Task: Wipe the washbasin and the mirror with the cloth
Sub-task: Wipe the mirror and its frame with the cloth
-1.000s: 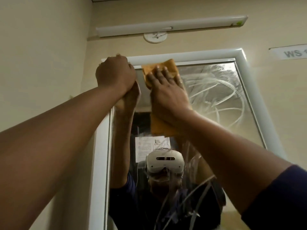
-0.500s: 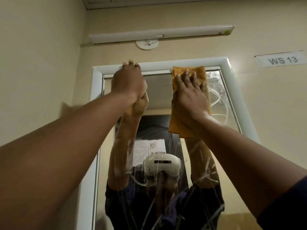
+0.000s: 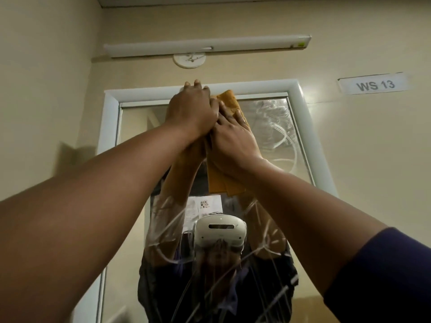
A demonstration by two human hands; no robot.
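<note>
The orange cloth [image 3: 227,183], soft and folded into a long strip, lay flat against the mirror [image 3: 277,136] near its top edge, pinned there by the right hand [image 3: 233,138] with fingers straight and spread. The left hand [image 3: 190,108] hooked its fingers over the smooth white frame [image 3: 109,117], curled round the upper rail. Soapy swirls streaked the glass (thickest at upper right). Cream walls enclosed the corner; a white tube light [image 3: 207,46] ran above. A wall label [image 3: 374,85] read "WS 13".
</note>
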